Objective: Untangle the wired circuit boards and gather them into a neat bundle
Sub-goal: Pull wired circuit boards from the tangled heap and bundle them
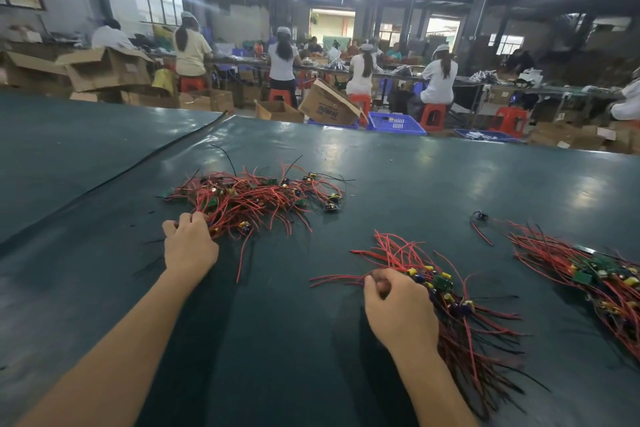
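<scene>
A tangled heap of small green circuit boards with red and black wires (256,196) lies on the dark green table (433,177). My left hand (188,244) reaches into the heap's near left edge, fingers curled into the wires there. My right hand (398,308) grips a gathered bundle of wired boards (450,295), whose red wires fan out ahead of and behind the hand. A second gathered bundle (595,274) lies at the far right.
One loose board with black and red wires (481,218) lies between the bundles. A seam in the table cover (138,163) runs diagonally at left. Beyond the far edge are cardboard boxes (329,104), blue crates (394,123) and seated workers on red stools.
</scene>
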Tool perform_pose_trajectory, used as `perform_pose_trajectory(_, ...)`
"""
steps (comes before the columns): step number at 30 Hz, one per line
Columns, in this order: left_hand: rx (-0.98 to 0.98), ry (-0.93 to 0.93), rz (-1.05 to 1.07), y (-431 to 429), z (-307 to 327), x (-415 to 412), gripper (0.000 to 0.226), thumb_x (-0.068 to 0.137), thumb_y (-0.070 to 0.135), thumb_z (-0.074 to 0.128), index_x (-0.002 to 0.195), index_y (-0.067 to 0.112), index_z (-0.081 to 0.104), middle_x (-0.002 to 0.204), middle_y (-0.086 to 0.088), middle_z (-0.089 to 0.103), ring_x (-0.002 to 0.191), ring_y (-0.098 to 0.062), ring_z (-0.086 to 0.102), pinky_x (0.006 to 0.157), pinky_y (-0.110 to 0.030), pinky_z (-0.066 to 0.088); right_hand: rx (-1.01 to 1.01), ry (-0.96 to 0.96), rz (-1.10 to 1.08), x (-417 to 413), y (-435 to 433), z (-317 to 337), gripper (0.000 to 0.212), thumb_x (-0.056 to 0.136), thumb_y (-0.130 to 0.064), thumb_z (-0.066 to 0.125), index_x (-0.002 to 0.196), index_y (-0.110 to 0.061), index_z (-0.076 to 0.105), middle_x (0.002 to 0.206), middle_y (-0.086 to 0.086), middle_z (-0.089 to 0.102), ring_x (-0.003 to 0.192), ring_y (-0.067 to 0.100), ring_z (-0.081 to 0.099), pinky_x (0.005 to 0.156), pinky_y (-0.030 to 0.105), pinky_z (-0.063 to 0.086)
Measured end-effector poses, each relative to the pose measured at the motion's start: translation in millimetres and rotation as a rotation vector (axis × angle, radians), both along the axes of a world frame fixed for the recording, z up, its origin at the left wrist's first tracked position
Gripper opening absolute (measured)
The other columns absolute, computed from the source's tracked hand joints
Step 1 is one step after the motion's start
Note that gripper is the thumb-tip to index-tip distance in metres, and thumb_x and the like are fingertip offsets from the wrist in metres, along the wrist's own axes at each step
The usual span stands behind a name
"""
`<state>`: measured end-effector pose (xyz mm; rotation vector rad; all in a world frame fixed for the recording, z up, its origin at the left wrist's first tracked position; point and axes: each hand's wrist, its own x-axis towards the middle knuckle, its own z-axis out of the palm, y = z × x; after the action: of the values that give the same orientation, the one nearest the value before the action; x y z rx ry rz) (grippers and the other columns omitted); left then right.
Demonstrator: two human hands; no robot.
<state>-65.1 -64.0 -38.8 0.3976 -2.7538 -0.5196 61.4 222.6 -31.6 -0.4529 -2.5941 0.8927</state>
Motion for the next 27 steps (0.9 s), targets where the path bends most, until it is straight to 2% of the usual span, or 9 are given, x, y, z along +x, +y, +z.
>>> perform_pose_trajectory(6,-0.026,0.104,-0.036,2.6,-10.4,14.7,0.039,0.087,-0.003,0.048,0.126,0.002,0.053,0.116,-0.016,0.054,0.110,-0.036,0.038,0.093,-0.035,0.026,-0.065,0.020,-0.025,-0.7,3.1,0.8,0.036,0.094,-0.038,0.057,0.127,-0.025,0.063,0.118,-0.001,0.069,0.110,0.024,0.062,0.077,0.030,0.042)
perform_pose_trajectory(10,-0.037,0.122,-0.074,9.7,-12.8,23.9,0.035,0.092,0.001,0.046,0.126,0.007,0.055,0.121,-0.012,0.054,0.111,-0.033,0.038,0.092,-0.031,0.022,-0.065,0.007,-0.044,-3.2,7.4,3.5,0.042,0.095,-0.039,0.057,0.133,-0.022,0.059,0.124,0.004,0.066,0.115,0.026,0.059,0.079,0.031,0.043)
perform_pose_trajectory(14,0.027,0.115,-0.118,17.0,-11.4,34.6,0.033,0.096,0.008,0.047,0.128,0.007,0.055,0.126,-0.012,0.053,0.114,-0.034,0.037,0.095,-0.037,0.032,-0.104,0.002,-0.048,-5.7,14.8,5.9,0.043,0.095,-0.038,0.057,0.134,-0.021,0.058,0.123,0.006,0.066,0.115,0.027,0.059,0.086,0.035,0.047)
perform_pose_trajectory(17,0.054,0.106,-0.176,31.0,-9.4,45.1,0.033,0.093,0.009,0.051,0.125,0.008,0.058,0.126,-0.009,0.050,0.117,-0.030,0.038,0.089,-0.039,0.042,-0.061,-0.029,-0.012,-6.4,14.1,6.3,0.043,0.095,-0.041,0.056,0.134,-0.025,0.057,0.117,0.003,0.069,0.112,0.026,0.060,0.088,0.036,0.048)
perform_pose_trajectory(19,0.004,0.097,-0.183,43.1,-8.3,51.5,0.033,0.091,0.019,0.055,0.123,0.014,0.060,0.125,-0.006,0.049,0.118,-0.029,0.039,0.089,-0.040,0.043,-0.033,-0.066,0.018,-5.6,10.7,7.5,0.043,0.095,-0.043,0.054,0.135,-0.028,0.054,0.112,0.001,0.069,0.110,0.025,0.060,0.087,0.035,0.047)
perform_pose_trajectory(22,-0.129,0.140,-0.182,53.2,-12.5,56.5,0.034,0.090,0.037,0.060,0.120,0.021,0.064,0.126,-0.006,0.049,0.116,-0.031,0.044,0.096,-0.047,0.037,-0.025,-0.076,0.057,-2.9,7.2,8.0,0.046,0.095,-0.045,0.052,0.138,-0.029,0.051,0.113,0.000,0.068,0.109,0.023,0.060,0.089,0.036,0.049)
perform_pose_trajectory(25,-0.201,0.269,-0.178,51.6,-13.7,55.6,0.033,0.091,0.043,0.059,0.114,0.021,0.070,0.128,-0.008,0.052,0.117,-0.034,0.046,0.095,-0.050,0.033,-0.021,-0.048,0.096,-0.3,0.6,9.8,0.046,0.095,-0.045,0.053,0.138,-0.027,0.052,0.125,-0.002,0.063,0.113,0.019,0.059,0.092,0.035,0.047)
perform_pose_trajectory(27,-0.195,0.336,-0.214,52.3,-10.6,56.4,0.039,0.093,0.046,0.051,0.111,0.018,0.072,0.123,-0.007,0.058,0.113,-0.032,0.051,0.093,-0.049,0.033,-0.023,-0.017,0.160,-2.0,-6.9,11.5,0.046,0.094,-0.044,0.055,0.136,-0.025,0.054,0.131,-0.004,0.058,0.113,0.017,0.059,0.094,0.034,0.048)
